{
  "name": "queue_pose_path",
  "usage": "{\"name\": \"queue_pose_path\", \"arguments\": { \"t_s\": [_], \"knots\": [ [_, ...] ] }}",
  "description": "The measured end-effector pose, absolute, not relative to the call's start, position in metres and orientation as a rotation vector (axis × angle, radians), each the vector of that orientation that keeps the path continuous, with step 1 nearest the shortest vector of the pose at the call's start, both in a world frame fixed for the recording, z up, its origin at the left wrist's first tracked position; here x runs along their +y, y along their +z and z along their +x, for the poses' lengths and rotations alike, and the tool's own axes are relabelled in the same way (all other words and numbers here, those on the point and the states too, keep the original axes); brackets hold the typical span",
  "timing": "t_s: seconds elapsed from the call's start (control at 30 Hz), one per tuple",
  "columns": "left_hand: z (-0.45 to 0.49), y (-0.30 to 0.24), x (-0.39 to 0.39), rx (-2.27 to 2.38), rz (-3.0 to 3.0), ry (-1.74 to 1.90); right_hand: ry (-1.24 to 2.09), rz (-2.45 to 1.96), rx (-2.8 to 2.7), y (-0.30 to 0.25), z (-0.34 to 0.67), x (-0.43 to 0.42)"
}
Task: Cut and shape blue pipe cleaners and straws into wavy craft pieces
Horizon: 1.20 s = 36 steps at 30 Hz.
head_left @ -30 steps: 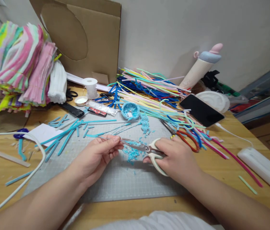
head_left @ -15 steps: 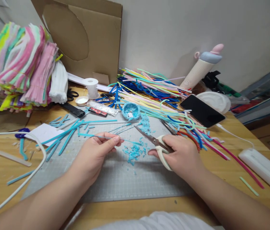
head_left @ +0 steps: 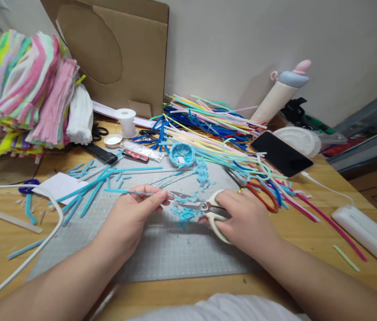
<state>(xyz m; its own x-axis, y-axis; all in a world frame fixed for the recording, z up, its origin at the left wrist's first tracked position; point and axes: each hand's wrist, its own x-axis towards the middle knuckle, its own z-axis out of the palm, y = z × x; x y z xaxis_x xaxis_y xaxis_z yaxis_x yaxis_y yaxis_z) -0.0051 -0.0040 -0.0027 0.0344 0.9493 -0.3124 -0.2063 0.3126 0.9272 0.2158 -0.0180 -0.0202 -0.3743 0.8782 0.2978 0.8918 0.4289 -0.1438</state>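
Between the thumb and fingers of my left hand [head_left: 146, 203] is a light blue pipe cleaner [head_left: 113, 191], its trimmed end pointing right. My right hand [head_left: 245, 214] grips the scissors [head_left: 217, 209] by their white handles. The blades are parted and reach left to the pipe cleaner's right end, close to my left fingertips. Below the blades lies a heap of blue fuzz clippings [head_left: 183, 216] on the grey cutting mat [head_left: 188, 258]. Just beyond are a scalloped blue strip [head_left: 202, 173] and a round blue pipe-cleaner cup [head_left: 182, 154].
Cut blue pipe cleaners [head_left: 89, 196] lie left on the mat. A colourful pipe-cleaner pile [head_left: 205, 125] fills the back. Orange-handled scissors [head_left: 263, 196] and a phone [head_left: 282, 154] lie right. A white cable [head_left: 59, 214] curves at left; a white power strip [head_left: 369, 238] sits far right.
My right hand has moved the scissors left and lowered their tips, bringing the blades to the pipe cleaner's end. My left hand stays nearly in place, still pinching it.
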Motion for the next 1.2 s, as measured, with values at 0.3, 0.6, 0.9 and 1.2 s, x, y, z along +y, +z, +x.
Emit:
{"name": "queue_pose_path", "arguments": {
  "t_s": [0.3, 0.6, 0.9, 1.2],
  "knots": [
    [-0.0062, -0.0055, -0.004, 1.029, 0.594, 0.949, -0.099, -1.493, -2.361, -0.0202, 0.2172, -0.0181],
    [-0.0078, -0.0074, -0.0022, 1.017, 0.553, 0.939, -0.111, -1.489, -2.357, -0.0195, 0.2183, -0.0188],
    [-0.0085, -0.0078, -0.0024, 0.993, 0.511, 0.908, -0.051, -1.464, -2.352, -0.0193, 0.2169, -0.0181],
    [-0.0071, -0.0066, -0.0033, 1.009, 0.614, 0.953, 0.024, -1.459, -2.373, -0.0194, 0.2182, -0.0185]
  ]
}}
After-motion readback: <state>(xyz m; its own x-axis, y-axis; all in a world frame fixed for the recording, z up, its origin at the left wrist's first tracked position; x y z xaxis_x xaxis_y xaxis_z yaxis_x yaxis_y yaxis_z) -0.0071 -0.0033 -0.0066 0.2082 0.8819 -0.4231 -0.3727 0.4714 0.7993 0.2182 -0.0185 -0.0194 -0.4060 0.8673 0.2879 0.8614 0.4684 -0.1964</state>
